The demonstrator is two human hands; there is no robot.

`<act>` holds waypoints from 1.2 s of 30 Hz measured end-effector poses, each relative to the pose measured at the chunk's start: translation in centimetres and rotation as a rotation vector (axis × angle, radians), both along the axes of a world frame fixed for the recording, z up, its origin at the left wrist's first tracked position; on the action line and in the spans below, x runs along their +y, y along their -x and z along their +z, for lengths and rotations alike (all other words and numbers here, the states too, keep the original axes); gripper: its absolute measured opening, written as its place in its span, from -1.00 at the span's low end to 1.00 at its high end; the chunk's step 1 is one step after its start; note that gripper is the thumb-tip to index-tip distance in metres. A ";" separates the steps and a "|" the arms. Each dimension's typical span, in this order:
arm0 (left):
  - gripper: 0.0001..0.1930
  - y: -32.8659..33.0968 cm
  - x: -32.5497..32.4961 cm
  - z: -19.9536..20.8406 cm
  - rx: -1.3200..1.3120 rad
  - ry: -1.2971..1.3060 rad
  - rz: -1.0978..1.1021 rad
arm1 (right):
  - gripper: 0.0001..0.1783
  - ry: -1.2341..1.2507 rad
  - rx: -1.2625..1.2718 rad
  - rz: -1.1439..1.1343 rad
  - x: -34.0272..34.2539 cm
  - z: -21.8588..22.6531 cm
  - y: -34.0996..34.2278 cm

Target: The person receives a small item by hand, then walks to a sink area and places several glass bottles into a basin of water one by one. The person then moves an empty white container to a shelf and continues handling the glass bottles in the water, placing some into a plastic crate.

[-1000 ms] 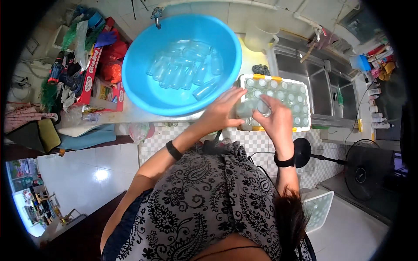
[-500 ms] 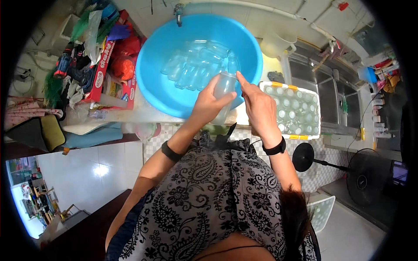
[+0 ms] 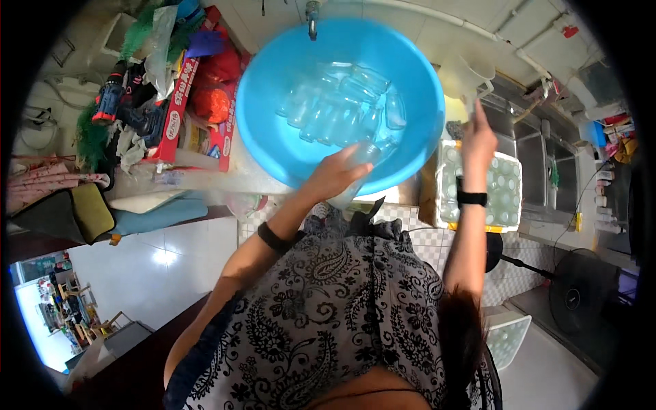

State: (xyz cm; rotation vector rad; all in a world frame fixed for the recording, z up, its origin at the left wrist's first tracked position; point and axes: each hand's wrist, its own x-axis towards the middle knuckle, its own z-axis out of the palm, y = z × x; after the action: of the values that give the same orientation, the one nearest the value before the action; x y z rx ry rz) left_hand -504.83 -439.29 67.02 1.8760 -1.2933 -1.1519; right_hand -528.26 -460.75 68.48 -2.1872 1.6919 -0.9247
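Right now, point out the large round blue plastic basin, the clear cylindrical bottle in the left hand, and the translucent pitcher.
Round blue basin [image 3: 263, 113], head view: inner wall.
Held clear bottle [image 3: 348, 194], head view: end nearest the wearer.
Translucent pitcher [image 3: 459, 75], head view: side wall.

Head-worn fisheye looks down from near above; dark rim hard to read.

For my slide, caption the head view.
Left hand holds a clear bottle by a blue basin; right hand near a crate.

A kitchen, shown by its steel sink [image 3: 535, 162] and tap [image 3: 312, 20]
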 end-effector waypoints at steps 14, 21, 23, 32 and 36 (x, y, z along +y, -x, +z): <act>-0.38 -8.4 1.6 -1.5 0.343 0.432 0.465 | -0.60 -0.389 -0.146 0.243 6.7 -5.8 3.9; -0.31 -10.3 4.7 -0.6 0.413 0.505 0.693 | -0.61 -0.362 -0.069 0.193 6.9 -6.2 6.0; -0.31 -11.5 6.3 -0.5 0.330 0.554 0.753 | -0.63 -0.375 -0.031 0.157 7.1 -6.6 7.3; -0.34 -18.9 12.8 -9.6 -0.145 0.608 0.961 | -0.62 -0.363 0.551 -0.041 9.8 -9.9 16.9; -0.33 -20.7 14.3 -17.6 -0.368 0.377 1.029 | -0.56 -0.351 0.547 -0.047 10.5 -10.1 16.9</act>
State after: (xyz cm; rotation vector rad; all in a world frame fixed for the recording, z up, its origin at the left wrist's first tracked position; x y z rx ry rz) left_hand -484.13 -425.00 49.45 2.0565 -0.4641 -0.0282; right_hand -545.17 -450.22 58.42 -2.2772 1.9458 -0.0046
